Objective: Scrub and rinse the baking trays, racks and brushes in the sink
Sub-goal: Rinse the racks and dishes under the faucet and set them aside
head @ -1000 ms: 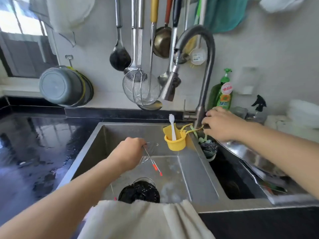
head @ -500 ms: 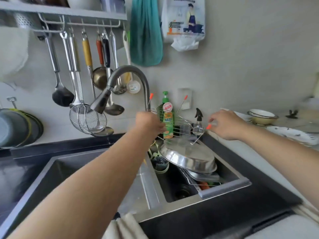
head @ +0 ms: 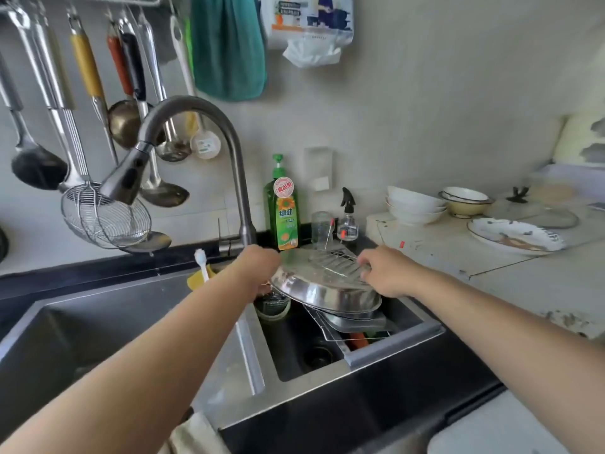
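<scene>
Wire rack (head: pixel 330 265) lies flat on the upturned steel pan (head: pixel 324 290) over the right sink basin, its long axis running left to right between both hands. Right hand (head: pixel 383 273) fingers curl around its right edge; left hand (head: pixel 258 267) is at its left edge, grip not visible. I judge the step is setting the rack aside to drain; next, let go gently.

Beside the grey steel faucet (head: pixel 209 132) stands a green soap bottle (head: pixel 284 211) with a yellow sunflower label and pink sticker. Left of the faucet sits a yellow cup (head: pixel 196 279); above it hangs a teal towel (head: pixel 229 47). Right of it, white bowls (head: pixel 413 204) and a dark-rimmed patterned plate (head: pixel 514 238) sit on the pale speckled desk (head: pixel 442 250).
</scene>
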`<state>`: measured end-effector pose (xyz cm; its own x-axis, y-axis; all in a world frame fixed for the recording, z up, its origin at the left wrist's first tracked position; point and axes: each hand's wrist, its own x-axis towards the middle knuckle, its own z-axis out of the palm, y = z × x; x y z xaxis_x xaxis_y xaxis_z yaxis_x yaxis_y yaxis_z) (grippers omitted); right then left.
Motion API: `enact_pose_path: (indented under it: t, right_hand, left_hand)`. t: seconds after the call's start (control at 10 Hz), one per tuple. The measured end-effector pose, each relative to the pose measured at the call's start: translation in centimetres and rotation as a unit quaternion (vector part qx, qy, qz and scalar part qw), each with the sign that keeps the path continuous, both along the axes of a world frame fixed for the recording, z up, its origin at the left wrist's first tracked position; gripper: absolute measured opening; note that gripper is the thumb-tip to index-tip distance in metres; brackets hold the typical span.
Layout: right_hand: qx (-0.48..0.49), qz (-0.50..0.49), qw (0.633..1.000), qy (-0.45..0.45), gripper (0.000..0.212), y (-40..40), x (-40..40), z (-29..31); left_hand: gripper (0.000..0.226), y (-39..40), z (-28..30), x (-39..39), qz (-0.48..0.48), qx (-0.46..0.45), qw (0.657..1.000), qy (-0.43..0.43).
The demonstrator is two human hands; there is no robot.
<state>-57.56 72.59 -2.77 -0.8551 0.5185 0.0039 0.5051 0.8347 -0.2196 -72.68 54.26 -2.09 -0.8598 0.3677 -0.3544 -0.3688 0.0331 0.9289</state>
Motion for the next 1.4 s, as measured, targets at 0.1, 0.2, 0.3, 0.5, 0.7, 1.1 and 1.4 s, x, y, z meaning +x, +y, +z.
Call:
enact_pose_path:
  t: [0.1,0.2,0.3,0.5,0.7,1.1,1.4]
  right_hand:
    - [-0.026,-0.006,0.999,0.043,0.036,-0.7,-1.1,-0.1]
    - [-0.031,0.003,0.990,0.140,0.033,-3.4,-3.0,0.9]
    - [-0.024,0.041,0.977,0.206,0.031,-7.1,-5.2,0.1]
    - [0.056,-0.050,0.946,0.317,0.027,-8.5,-7.4,-2.2]
    - [-0.181,-0.263,0.936,0.149,0.074,2.8,-5.3,-3.6]
    - [-0.151,-0.122,0.979,0.055,0.038,3.9,-6.5,-4.3]
    - [-0.337,-0.102,0.912,0.210,0.020,3.5,-8.3,-1.0]
  left_hand:
    - [0.012,-4.3,-2.6,-3.0,-0.123,-0.299,0.917,0.236]
    - [0.005,-10.3,-5.5,-4.8,-0.097,-0.306,0.935,0.153]
    - [0.011,-15.9,-9.2,-7.9,-0.143,-0.402,0.898,0.103]
    - [0.008,-20.7,-13.5,-9.8,-0.204,-0.480,0.853,0.041]
    - [0.013,-16.4,-12.9,-8.0,-0.173,-0.394,0.898,0.092]
    - [0.063,-2.8,-5.3,0.5,-0.164,-0.092,0.960,0.208]
    - [0.057,-2.1,-7.7,0.6,-0.178,-0.118,0.946,0.244]
